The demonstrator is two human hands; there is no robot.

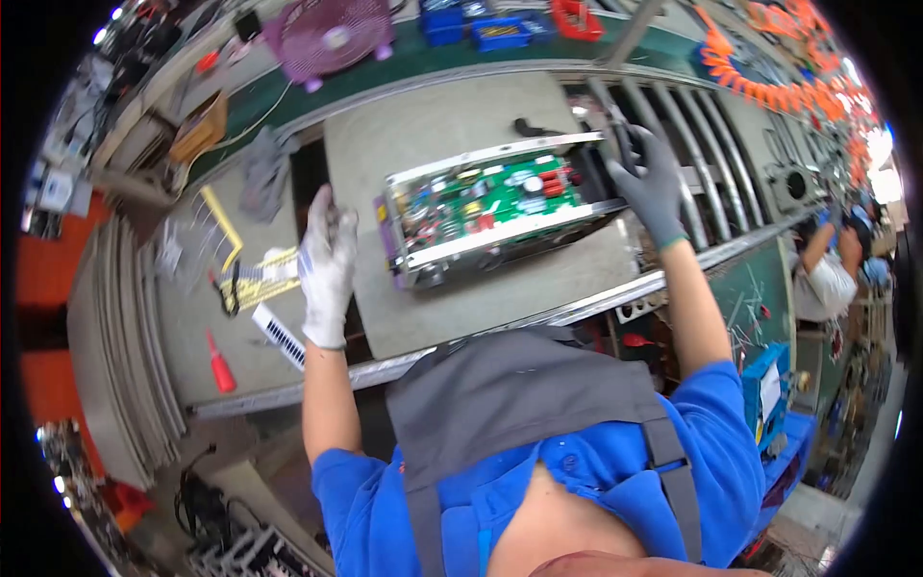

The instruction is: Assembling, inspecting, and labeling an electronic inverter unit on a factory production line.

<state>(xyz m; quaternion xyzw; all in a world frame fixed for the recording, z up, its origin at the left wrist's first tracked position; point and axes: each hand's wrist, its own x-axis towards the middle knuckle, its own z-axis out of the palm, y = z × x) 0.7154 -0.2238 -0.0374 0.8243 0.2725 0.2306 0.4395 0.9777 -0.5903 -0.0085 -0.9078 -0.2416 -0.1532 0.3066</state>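
Note:
An open metal chassis [415,258] with a green circuit board [500,200] inside lies on a grey board [481,313] in front of me. My left hand [329,260], in a white glove, is raised beside the chassis's left end, fingers stretched out and holding nothing. At the other end, my right hand [659,183] wears a grey glove. Its thumb and fingers are apart near the black end part [598,176] of the chassis. Motion blurs the right fingertips, and whether they touch the chassis is unclear.
To the left lie a red bottle [221,365], a white slotted strip [279,337], yellow strips and a grey cloth [264,173]. Metal rollers [700,163] run on the right, below orange coiled hoses [760,87]. A purple fan [332,38] and blue bins [500,33] stand behind. Another person [827,279] is at far right.

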